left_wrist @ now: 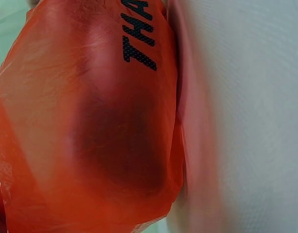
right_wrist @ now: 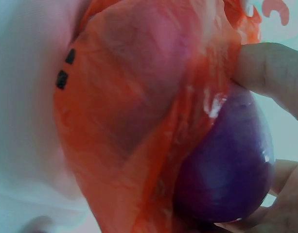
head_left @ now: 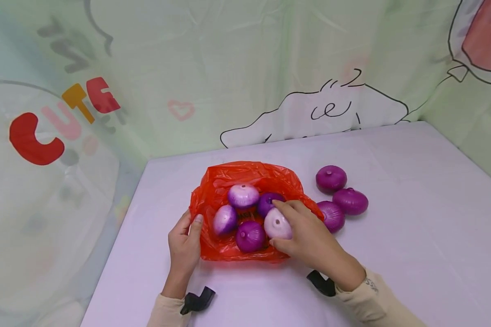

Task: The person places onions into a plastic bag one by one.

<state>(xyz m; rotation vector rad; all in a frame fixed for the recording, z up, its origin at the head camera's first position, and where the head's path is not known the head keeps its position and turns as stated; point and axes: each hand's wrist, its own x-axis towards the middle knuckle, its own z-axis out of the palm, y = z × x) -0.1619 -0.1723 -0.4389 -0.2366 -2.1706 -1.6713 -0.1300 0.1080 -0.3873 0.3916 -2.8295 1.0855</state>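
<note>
A red plastic bag (head_left: pixel 249 169) lies opened out on the table, with several onions in it. My left hand (head_left: pixel 185 247) pinches the bag's left rim, thumb on the near side. At the bag's right side my right hand (head_left: pixel 311 236) grips a pale purple-white onion (head_left: pixel 277 223) between thumb and fingers. That onion (right_wrist: pixel 231 160) looks dark purple from below in the right wrist view. Around it in the bag are a dark purple onion (head_left: pixel 250 236), two white-topped onions (head_left: pixel 243 196) and a purple one (head_left: pixel 267 203) partly behind my fingers. Bag film (left_wrist: pixel 90 145) fills most of the left wrist view.
Three more purple onions (head_left: pixel 350 201) lie together on the table to the right of the bag, one partly hidden by it. The white table (head_left: pixel 413 227) reaches back to a printed curtain (head_left: pixel 229 81). Black straps (head_left: pixel 198 300) hang at both wrists.
</note>
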